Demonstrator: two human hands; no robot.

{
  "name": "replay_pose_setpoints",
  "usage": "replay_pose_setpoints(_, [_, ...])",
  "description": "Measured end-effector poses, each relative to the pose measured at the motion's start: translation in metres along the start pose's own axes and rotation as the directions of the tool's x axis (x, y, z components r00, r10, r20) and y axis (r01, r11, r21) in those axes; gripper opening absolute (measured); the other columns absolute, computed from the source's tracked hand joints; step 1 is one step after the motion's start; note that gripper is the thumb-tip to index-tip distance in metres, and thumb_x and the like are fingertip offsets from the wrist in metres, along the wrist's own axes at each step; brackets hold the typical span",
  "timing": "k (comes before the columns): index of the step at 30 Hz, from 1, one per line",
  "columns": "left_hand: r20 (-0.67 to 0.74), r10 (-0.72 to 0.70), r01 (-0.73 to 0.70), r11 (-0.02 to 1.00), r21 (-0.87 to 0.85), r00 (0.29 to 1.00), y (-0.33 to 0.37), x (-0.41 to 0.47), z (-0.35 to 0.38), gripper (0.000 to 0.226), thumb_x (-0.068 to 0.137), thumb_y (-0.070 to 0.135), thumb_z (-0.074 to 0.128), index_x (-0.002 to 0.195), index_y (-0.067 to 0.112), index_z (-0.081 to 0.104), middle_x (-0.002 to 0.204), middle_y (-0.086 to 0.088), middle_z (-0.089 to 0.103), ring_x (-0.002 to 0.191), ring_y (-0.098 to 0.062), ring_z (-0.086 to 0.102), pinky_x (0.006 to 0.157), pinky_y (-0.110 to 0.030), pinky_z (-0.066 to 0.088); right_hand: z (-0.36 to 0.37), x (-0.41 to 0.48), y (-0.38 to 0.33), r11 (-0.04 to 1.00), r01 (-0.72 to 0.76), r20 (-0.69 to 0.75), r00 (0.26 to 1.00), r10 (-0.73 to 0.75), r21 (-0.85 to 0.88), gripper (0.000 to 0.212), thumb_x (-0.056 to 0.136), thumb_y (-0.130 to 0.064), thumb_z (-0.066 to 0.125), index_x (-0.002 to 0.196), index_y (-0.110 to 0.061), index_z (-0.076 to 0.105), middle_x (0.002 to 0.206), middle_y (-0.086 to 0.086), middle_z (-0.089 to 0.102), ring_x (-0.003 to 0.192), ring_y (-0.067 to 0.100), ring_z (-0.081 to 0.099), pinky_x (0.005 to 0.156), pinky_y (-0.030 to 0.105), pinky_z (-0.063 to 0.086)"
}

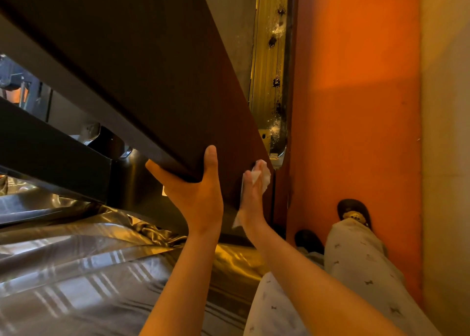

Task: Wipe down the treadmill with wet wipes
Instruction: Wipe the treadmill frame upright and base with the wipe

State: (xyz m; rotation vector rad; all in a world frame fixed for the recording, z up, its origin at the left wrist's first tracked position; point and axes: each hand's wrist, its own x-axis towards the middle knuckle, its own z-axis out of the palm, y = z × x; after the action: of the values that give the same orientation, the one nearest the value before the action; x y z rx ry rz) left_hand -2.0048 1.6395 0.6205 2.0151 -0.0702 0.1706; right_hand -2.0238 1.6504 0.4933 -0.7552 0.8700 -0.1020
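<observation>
Above the bed (76,272), the left hand (201,190) is gripping the raised treadmill (152,68) end, fingers (156,167) curling underneath. The right hand (253,198) is pressing a wipe (263,178) flat-fingered against it. If the left grip loosens, the deck is likely dropping.

Setting: home bedroom. Evidence: bed with shiny grey checked sheet (76,272); black treadmill (140,68) standing close beside it; orange floor (356,106); cream wall (445,132); dark house slipper (353,212); pale printed pyjama trousers (356,259).

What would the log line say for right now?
phase: wiping | left hand grips treadmill edge | right hand presses wet wipe on its side
</observation>
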Motion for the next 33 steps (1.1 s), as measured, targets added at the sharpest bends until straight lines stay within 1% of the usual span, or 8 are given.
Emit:
replay_pose_setpoints(3, [-0.003,0.019,-0.019,1.0,-0.007,1.0,0.0,0.0,0.0,0.073,0.086,0.01,0.071,0.125,0.038,0.017,0.114,0.027,0.04,0.096,0.026,0.052,0.074,-0.002,0.046,-0.012,0.018,0.023,0.975,-0.218,-0.079,0.972,0.221,0.044,0.1,0.07,-0.082,0.04,0.152,-0.04,0.004,0.161,-0.007,0.009,0.148,0.022,0.011,0.119,0.053,0.015])
replay_pose_setpoints(8, [0.022,0.026,-0.026,1.0,0.013,0.999,0.0,0.003,-0.003,0.069,0.085,0.015,0.073,0.117,0.05,0.022,0.118,0.025,0.043,0.103,0.02,0.054,0.079,-0.007,0.047,-0.009,-0.007,0.001,0.964,-0.234,-0.133,0.959,0.25,0.128,0.052,0.104,-0.04,0.033,0.153,-0.031,0.016,0.148,-0.007,0.023,0.14,0.019,0.023,0.11,0.037,0.023])
replay_pose_setpoints(14, [0.049,0.018,-0.02,0.999,0.029,0.999,0.007,0.003,-0.005,0.068,0.085,0.017,0.074,0.12,0.049,0.025,0.12,0.022,0.045,0.102,0.018,0.055,0.078,-0.008,0.049,0.013,-0.038,-0.047,0.992,0.121,-0.005,0.993,-0.121,-0.038,0.059,0.095,-0.061,0.024,0.15,-0.044,0.013,0.159,-0.009,0.019,0.144,0.01,0.024,0.115,0.037,0.027])
replay_pose_setpoints(16, [0.07,0.0,-0.003,0.999,0.043,0.998,0.012,0.002,-0.008,0.07,0.085,0.018,0.074,0.12,0.052,0.024,0.119,0.022,0.047,0.102,0.017,0.056,0.078,-0.008,0.049,0.018,-0.04,-0.067,0.968,0.226,0.018,0.974,-0.226,-0.112,0.041,0.102,-0.048,0.026,0.143,-0.049,0.02,0.153,-0.01,0.033,0.134,0.0,0.034,0.107,0.023,0.036])
replay_pose_setpoints(19, [0.101,-0.021,0.015,0.998,0.064,0.995,0.017,0.002,-0.012,0.065,0.086,0.02,0.073,0.117,0.052,0.025,0.116,0.016,0.052,0.097,0.013,0.059,0.074,-0.008,0.049,0.015,-0.048,-0.094,0.894,0.379,0.028,0.923,-0.384,-0.239,0.035,0.105,-0.035,0.031,0.139,-0.033,0.041,0.128,-0.022,0.049,0.113,-0.018,0.043,0.091,0.004,0.036])
replay_pose_setpoints(24, [0.242,-0.131,0.113,0.99,0.088,0.961,0.022,0.003,-0.023,0.061,0.087,0.023,0.071,0.115,0.048,0.023,0.117,0.013,0.053,0.097,0.01,0.056,0.073,-0.005,0.047,0.001,-0.059,-0.126,0.806,0.448,0.041,0.881,-0.471,-0.387,0.043,0.104,-0.039,0.032,0.106,-0.011,0.065,0.094,0.005,0.067,0.088,0.016,0.065,0.08,0.042,0.054])
replay_pose_setpoints(30, [0.462,-0.191,0.161,0.981,0.104,0.866,0.031,0.0,-0.06,0.047,0.093,0.019,0.063,0.129,0.034,0.038,0.115,0.024,0.054,0.108,0.007,0.055,0.082,-0.011,0.046,-0.014,-0.085,-0.172,0.653,0.56,0.238,0.822,-0.518,-0.511,0.039,0.104,-0.031,0.04,0.081,-0.007,0.061,0.073,0.016,0.062,0.066,0.023,0.06,0.067,0.042,0.049])
replay_pose_setpoints(33, [0.419,-0.116,0.072,0.99,0.119,0.901,0.038,-0.008,-0.085,0.044,0.093,0.022,0.064,0.133,0.027,0.046,0.121,0.02,0.055,0.113,0.009,0.053,0.085,-0.007,0.045,-0.021,-0.098,-0.184,0.565,0.595,0.313,0.795,-0.52,-0.571,0.033,0.102,-0.036,0.044,0.073,-0.028,0.058,0.064,0.01,0.057,0.054,0.026,0.055,0.054,0.044,0.047])
